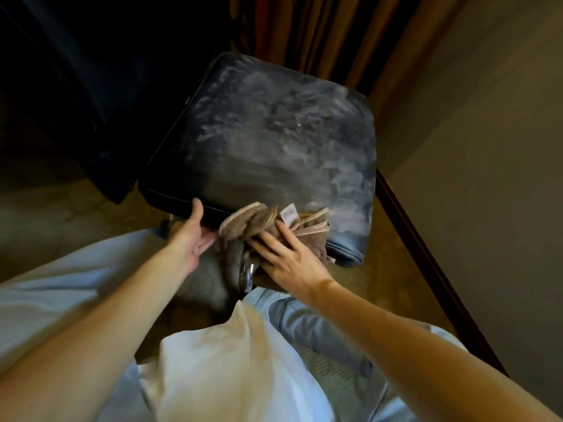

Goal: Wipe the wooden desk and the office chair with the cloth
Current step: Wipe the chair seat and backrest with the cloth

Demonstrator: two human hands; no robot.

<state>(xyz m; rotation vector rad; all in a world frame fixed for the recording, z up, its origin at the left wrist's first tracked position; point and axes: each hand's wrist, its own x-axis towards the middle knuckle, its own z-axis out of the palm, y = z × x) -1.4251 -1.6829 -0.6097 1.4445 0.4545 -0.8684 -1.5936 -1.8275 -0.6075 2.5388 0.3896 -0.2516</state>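
Note:
The office chair's dark seat cushion (268, 141) fills the middle of the view, its surface streaked with pale marks. A crumpled brownish cloth (259, 222) with a white label lies over the seat's near edge. My right hand (286, 257) presses flat on the cloth with fingers spread and straight. My left hand (193, 236) holds the seat's near left edge, thumb on top of the rim and fingers going underneath, where they are hidden. The chair's dark backrest (100, 95) rises at the left. The wooden desk is out of view.
A beige wall (487, 147) with a dark baseboard (426, 254) runs along the right, close to the seat. Brown curtains (304, 28) hang behind the chair. Patterned carpet (61, 208) lies under it. A shiny chrome chair part (247, 275) shows below the seat, near my knees.

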